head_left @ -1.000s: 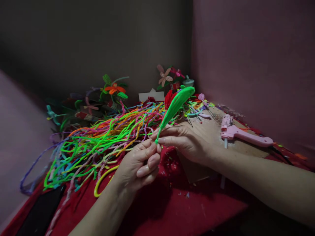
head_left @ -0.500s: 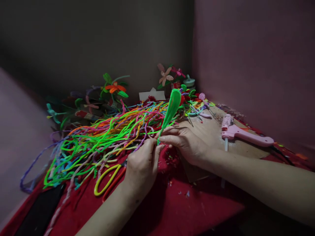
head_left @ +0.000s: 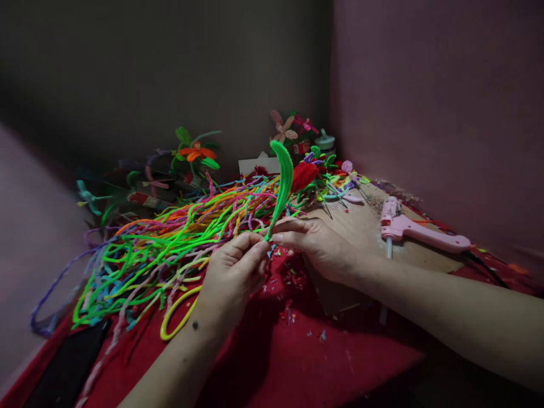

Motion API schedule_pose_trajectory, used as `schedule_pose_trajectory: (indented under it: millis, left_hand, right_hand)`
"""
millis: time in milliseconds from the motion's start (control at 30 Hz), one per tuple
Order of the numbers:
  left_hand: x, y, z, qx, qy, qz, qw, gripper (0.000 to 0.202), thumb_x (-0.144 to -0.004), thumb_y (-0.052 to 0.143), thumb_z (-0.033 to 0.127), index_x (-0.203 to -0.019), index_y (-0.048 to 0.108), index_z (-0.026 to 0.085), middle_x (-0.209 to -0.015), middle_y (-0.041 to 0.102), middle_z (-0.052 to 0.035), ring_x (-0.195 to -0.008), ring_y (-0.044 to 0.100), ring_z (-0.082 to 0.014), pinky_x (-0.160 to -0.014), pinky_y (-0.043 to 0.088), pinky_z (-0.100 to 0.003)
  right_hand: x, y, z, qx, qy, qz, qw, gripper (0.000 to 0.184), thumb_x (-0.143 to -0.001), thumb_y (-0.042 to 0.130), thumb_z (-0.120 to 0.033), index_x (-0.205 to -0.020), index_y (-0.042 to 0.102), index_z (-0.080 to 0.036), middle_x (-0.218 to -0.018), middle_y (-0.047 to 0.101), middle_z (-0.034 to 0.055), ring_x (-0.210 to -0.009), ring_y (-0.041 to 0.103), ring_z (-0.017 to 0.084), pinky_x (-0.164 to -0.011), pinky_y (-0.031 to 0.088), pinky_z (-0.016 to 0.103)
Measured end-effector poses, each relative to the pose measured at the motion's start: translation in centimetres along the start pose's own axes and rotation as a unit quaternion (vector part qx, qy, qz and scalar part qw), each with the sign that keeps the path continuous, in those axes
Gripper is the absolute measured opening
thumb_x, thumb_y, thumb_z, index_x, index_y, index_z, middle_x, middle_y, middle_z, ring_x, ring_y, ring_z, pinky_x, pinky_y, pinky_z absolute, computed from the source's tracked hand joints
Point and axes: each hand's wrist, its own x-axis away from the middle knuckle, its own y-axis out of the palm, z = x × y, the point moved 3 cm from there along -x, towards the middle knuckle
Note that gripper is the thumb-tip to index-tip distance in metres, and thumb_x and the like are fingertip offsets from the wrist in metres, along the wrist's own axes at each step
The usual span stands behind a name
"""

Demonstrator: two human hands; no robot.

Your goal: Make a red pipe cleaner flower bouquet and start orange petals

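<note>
A green pipe-cleaner leaf [head_left: 282,181] stands nearly upright, seen edge-on, its tip curling left. Both hands pinch its thin lower stem. My left hand [head_left: 235,272] has thumb and fingers pressed together on the stem's bottom end. My right hand [head_left: 318,243] pinches the same stem from the right, its fingers pointing left. Just behind the hands spreads a big tangle of coloured pipe cleaners [head_left: 170,243] on the red cloth [head_left: 323,362].
A pink glue gun [head_left: 419,229] lies on a brown board [head_left: 361,226] to the right. Finished pipe-cleaner flowers [head_left: 198,153] stand at the back by the wall. A yellow-handled loop [head_left: 176,314] and a black flat object [head_left: 68,368] lie at the lower left.
The green leaf has swung from leaning right to nearly upright and turned edge-on. My left hand shifted its pinch on the stem; my right hand stayed put.
</note>
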Motion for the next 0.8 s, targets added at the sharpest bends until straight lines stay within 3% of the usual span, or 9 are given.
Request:
schedule_pose_trajectory:
  millis: [167,367,567,667,733,800]
  left_hand:
    - [0.0,0.2,-0.3,0.124,-0.076,-0.067,0.987,0.016,-0.081,0.060,0.025,-0.070,0.050,0.017,-0.047,0.038,0.0088,-0.036,0.019,-0.0015,-0.035,0.020,-0.012]
    - [-0.6,0.0,-0.9,0.207,-0.102,-0.127,0.965,0.014,-0.085,0.054,0.021,-0.072,0.053,0.016,-0.044,0.039,0.0090,-0.033,0.013,-0.0006,-0.031,0.024,-0.010]
    - [-0.6,0.2,-1.1,0.238,-0.106,-0.155,0.953,0.012,-0.084,0.056,0.023,-0.076,0.055,0.015,-0.045,0.038,0.0096,-0.033,0.008,-0.0002,-0.028,0.022,-0.010]
    - [-0.4,0.4,-0.9,0.196,-0.096,-0.142,0.965,0.017,-0.084,0.057,0.030,-0.076,0.055,0.015,-0.045,0.037,0.0099,-0.032,0.011,-0.0004,-0.028,0.023,-0.012]
    - [-0.2,0.4,-0.8,0.131,-0.070,-0.103,0.984,0.021,-0.083,0.057,0.034,-0.074,0.054,0.016,-0.046,0.039,0.0090,-0.033,0.019,-0.0014,-0.031,0.025,-0.013]
    - [0.0,0.4,-0.5,0.027,-0.005,-0.042,0.999,0.021,-0.083,0.056,0.033,-0.071,0.053,0.017,-0.050,0.043,0.0071,-0.037,0.029,-0.0033,-0.036,0.028,-0.015]
  right_hand:
    - [0.1,-0.3,0.2,-0.001,-0.021,0.006,1.000,0.007,-0.070,0.066,-0.018,-0.075,0.071,-0.020,-0.076,0.066,-0.0020,-0.078,0.057,0.012,-0.086,0.040,0.031]
    - [0.1,-0.2,-0.4,0.037,-0.043,0.000,0.998,0.008,-0.071,0.065,-0.016,-0.072,0.072,-0.019,-0.080,0.066,-0.0003,-0.085,0.057,0.013,-0.089,0.039,0.030]
    - [0.1,0.2,0.0,-0.066,0.001,-0.043,0.997,0.009,-0.071,0.064,-0.018,-0.075,0.072,-0.018,-0.072,0.067,-0.0005,-0.075,0.059,0.013,-0.083,0.042,0.031]
    - [0.1,0.1,0.2,-0.085,0.005,-0.020,0.996,0.005,-0.067,0.066,-0.014,-0.069,0.070,-0.017,-0.071,0.066,-0.0009,-0.074,0.057,0.012,-0.081,0.042,0.030]
    - [0.1,0.0,0.2,-0.094,0.002,0.000,0.996,0.004,-0.066,0.067,-0.013,-0.066,0.068,-0.016,-0.071,0.065,-0.0012,-0.072,0.056,0.012,-0.078,0.042,0.029]
    - [0.1,-0.1,0.4,-0.092,0.003,0.018,0.996,0.002,-0.065,0.067,-0.014,-0.066,0.068,-0.016,-0.071,0.065,-0.0010,-0.071,0.055,0.012,-0.076,0.042,0.029]
